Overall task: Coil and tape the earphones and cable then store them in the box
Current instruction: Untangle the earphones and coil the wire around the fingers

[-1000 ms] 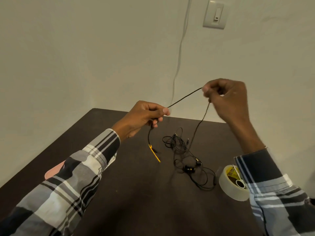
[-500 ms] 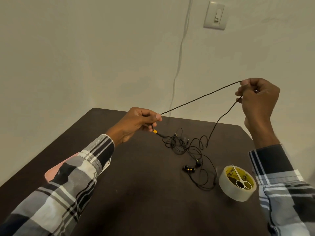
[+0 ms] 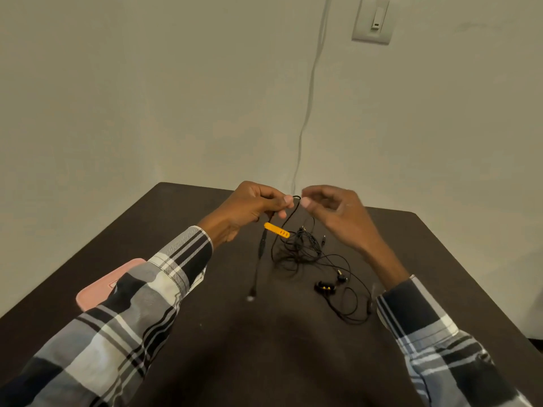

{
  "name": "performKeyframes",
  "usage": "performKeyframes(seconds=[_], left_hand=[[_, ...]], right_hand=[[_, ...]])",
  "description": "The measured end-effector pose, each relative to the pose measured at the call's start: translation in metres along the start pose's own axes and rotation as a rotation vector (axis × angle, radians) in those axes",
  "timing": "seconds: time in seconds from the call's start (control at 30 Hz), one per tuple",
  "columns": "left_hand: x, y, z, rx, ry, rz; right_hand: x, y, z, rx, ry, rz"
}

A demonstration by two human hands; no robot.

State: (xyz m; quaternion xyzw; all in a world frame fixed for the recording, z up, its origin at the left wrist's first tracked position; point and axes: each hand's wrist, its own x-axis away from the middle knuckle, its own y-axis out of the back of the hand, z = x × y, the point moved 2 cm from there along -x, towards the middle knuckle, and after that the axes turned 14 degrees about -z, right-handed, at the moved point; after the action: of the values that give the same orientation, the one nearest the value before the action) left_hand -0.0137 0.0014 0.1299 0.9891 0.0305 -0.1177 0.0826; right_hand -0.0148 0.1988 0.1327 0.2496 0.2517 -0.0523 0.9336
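Note:
My left hand (image 3: 252, 205) pinches a thin black cable (image 3: 260, 254) above the dark table (image 3: 205, 333), with a small loop of it at my fingertips. A yellow clip (image 3: 276, 230) on the cable hangs just below that hand, and one cable end dangles to a blurred plug (image 3: 250, 298). My right hand (image 3: 338, 215) sits beside the loop with its fingers loosely curled, and I see no grip on the cable. The black earphones lie in a tangle (image 3: 302, 248) on the table, with their earbuds (image 3: 324, 287) towards the right.
A pink box (image 3: 97, 290) lies at the table's left edge, partly under my left sleeve. My right sleeve hides the tape roll. A pale wall with a switch (image 3: 373, 20) and a white wire (image 3: 308, 113) rises behind the table.
My right hand has swung left from its wide stretch and now meets my left hand. The taut span of cable is now folded into a loop, and the yellow clip and plug end hang lower.

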Motion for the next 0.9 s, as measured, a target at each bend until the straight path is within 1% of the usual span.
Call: performKeyframes(seconds=[0.1,0.27,0.33,0.47,0.57,0.9], left_hand=[[0.001,-0.002,0.002,-0.021,-0.014,0.021],[0.004,0.001,0.008,0.001,0.003,0.034],[0.008,-0.001,0.014,0.042,0.039,0.05],[0.016,-0.013,0.027,0.091,0.148,0.158],[0.02,-0.024,0.033,0.136,0.197,0.216],[0.032,-0.044,0.035,0.312,0.261,0.32]], right_hand=[[0.005,-0.015,0.003,-0.089,0.024,0.054],[0.004,-0.013,0.006,-0.125,0.042,-0.048],[0.002,-0.008,0.007,-0.152,0.036,-0.087],[-0.003,0.0,0.009,-0.208,0.0,-0.133],[-0.005,0.006,0.01,-0.22,-0.008,-0.148],[-0.009,0.022,0.011,-0.209,-0.034,-0.243]])
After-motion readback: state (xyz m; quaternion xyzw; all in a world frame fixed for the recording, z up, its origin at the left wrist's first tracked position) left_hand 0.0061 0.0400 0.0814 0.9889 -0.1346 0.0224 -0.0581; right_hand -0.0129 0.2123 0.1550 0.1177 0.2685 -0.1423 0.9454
